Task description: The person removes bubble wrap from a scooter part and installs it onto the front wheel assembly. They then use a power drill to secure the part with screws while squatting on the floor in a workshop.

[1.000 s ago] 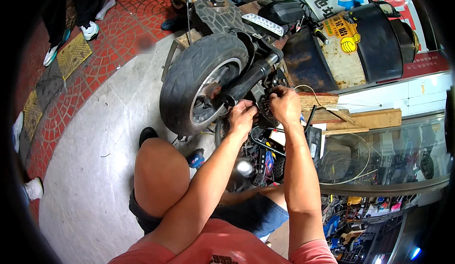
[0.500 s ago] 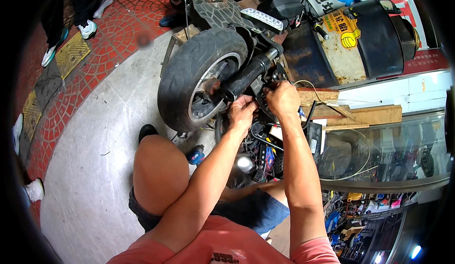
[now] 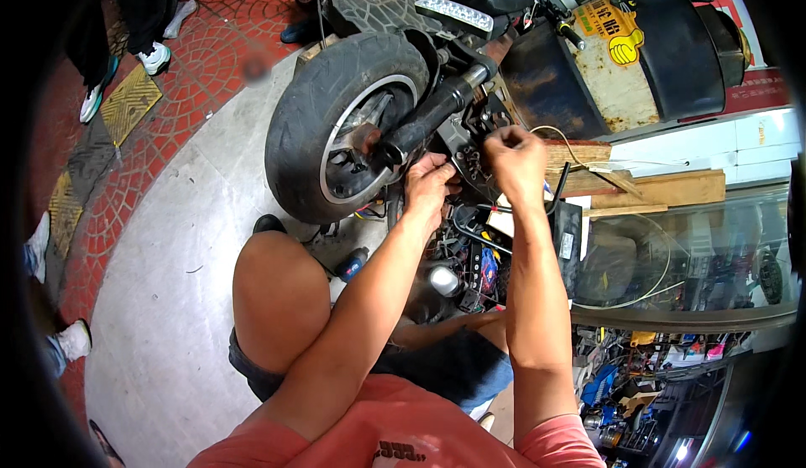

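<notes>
A small scooter lies tipped over, its black-tyred wheel [image 3: 295, 128] toward my left and a thick black shock absorber [image 3: 438, 112] slanting beside the rim. My left hand [image 3: 428, 186] is just below that cylinder, fingers bent and pinching at the edge of a dark metal bracket [image 3: 463, 151]. What lies between its fingertips is hidden. On the bracket's right side, my right hand [image 3: 515, 162] is closed, thumb and fingers pressed together over the metal parts. Anything in its grip is too small or covered to make out.
A rusty dark drum [image 3: 550, 82] stands beyond my right hand, with wooden boards [image 3: 663, 191] and a glass case [image 3: 672, 258] nearer. Tools and parts, including a blue-and-black power tool [image 3: 353, 263], lie below my hands. Bystanders' shoes [image 3: 153, 58] show at the left.
My right hand has shifted slightly right, off the bracket's middle, uncovering more of it. The left hand stays near the same spot. The whole view has moved a little.
</notes>
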Demonstrator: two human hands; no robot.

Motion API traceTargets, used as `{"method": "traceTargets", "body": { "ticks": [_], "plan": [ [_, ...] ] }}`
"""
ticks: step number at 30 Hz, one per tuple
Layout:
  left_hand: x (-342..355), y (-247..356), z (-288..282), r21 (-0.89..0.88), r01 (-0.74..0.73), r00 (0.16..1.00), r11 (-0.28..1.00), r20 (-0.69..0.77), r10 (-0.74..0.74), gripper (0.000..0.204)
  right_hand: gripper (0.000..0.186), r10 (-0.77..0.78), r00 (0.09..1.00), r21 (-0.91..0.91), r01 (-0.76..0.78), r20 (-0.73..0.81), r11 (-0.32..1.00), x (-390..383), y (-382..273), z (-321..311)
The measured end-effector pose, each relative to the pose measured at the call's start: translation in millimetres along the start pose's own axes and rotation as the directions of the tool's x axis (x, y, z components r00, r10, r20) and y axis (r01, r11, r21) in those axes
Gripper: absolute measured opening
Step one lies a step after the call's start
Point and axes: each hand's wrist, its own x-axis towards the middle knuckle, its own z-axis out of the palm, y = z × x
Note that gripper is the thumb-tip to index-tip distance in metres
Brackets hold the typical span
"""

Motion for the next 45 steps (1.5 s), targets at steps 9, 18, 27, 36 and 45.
{"method": "traceTargets", "body": {
  "ticks": [9,18,27,36,45],
  "plan": [
    [-6.1,13.2,6.5,-0.087,0.086,0.996,0.993,-0.002,-0.086,0.008,0.005,0.128,0.984,0.863,-0.173,0.127,0.475,-53.8,79.7,-41.4],
    [3.9,16.0,17.6,0.340,-0.095,0.993,0.936,-0.032,0.112,0.011,0.009,0.257,0.936,0.921,-0.304,0.241,0.243,-112.5,125.9,-14.1],
    [6.5,0.6,6.5,0.198,-0.110,0.993,0.974,-0.009,0.114,0.016,0.015,0.290,0.893,0.908,-0.395,0.343,0.141,-129.5,146.5,-13.3],
    [-0.6,-9.9,-1.2,0.014,0.076,0.995,0.997,-0.058,-0.075,0.017,0.014,0.296,0.863,0.895,-0.443,0.410,0.052,-125.9,163.7,-3.3],
    [-21.3,-22.1,-14.4,0.199,0.074,0.993,0.977,-0.102,-0.055,0.032,0.012,0.288,0.881,0.912,-0.407,0.374,0.060,-114.1,160.8,8.6]
  ]
}}
